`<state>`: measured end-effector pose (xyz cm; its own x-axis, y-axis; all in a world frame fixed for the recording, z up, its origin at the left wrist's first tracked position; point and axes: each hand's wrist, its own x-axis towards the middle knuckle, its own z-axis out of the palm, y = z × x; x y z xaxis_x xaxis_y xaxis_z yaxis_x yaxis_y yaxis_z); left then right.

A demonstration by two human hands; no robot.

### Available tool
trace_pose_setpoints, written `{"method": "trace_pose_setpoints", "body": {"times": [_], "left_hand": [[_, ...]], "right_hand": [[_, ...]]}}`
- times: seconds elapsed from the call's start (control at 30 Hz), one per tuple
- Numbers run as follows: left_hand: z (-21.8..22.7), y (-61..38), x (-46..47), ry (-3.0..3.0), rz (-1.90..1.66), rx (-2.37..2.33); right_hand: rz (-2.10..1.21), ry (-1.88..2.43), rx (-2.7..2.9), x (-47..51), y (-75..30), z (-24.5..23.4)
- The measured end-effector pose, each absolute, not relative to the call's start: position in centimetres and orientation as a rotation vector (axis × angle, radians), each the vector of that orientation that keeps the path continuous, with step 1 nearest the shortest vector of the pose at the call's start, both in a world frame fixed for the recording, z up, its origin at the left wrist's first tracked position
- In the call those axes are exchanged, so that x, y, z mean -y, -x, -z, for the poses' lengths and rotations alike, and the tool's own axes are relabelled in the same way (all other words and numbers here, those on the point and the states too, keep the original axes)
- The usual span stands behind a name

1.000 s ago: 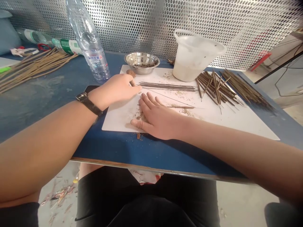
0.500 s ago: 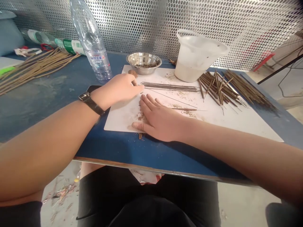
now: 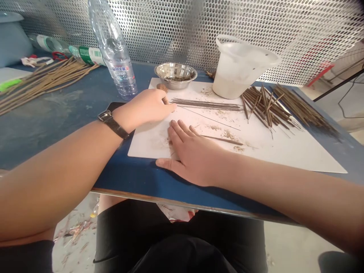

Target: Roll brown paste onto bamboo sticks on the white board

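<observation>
My left hand (image 3: 152, 106), with a watch on its wrist, is closed in a pinch at the end of a thin dark stick (image 3: 212, 118). That stick slants across the white board (image 3: 287, 155). My right hand (image 3: 195, 153) lies flat at the board's near edge, fingers stretched and thumb out over the blue table. Under its palm runs a thicker brown paste-coated stick (image 3: 226, 140), and its far left part is hidden. Several thin bare sticks (image 3: 207, 104) lie in a row beyond both hands. A brown lump (image 3: 162, 88) sits just past my left hand.
A steel bowl (image 3: 178, 81) with dark bits and a translucent pitcher (image 3: 231, 79) stand at the back. Coated sticks (image 3: 264, 106) are piled to the right. A plastic bottle (image 3: 123, 76) stands at left, near long tan strands (image 3: 54, 77). Brown crumbs dot the board.
My right hand has slid toward the table's near edge, and the coated stick beneath it has moved the same way. My left hand keeps its pinch. The view has shifted slightly.
</observation>
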<state>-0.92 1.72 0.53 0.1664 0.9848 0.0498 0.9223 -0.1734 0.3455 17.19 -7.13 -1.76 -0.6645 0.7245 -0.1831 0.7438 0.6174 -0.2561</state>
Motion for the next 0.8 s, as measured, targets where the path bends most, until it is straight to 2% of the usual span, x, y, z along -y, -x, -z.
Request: {"method": "trace_pose_setpoints", "body": {"times": [0.8], "left_hand": [[-0.2, 1.3, -2.2, -2.202, -0.382, -1.851]], "right_hand": [[0.564, -1.181, -2.791, 4.9, -18.3, 0.4]]}}
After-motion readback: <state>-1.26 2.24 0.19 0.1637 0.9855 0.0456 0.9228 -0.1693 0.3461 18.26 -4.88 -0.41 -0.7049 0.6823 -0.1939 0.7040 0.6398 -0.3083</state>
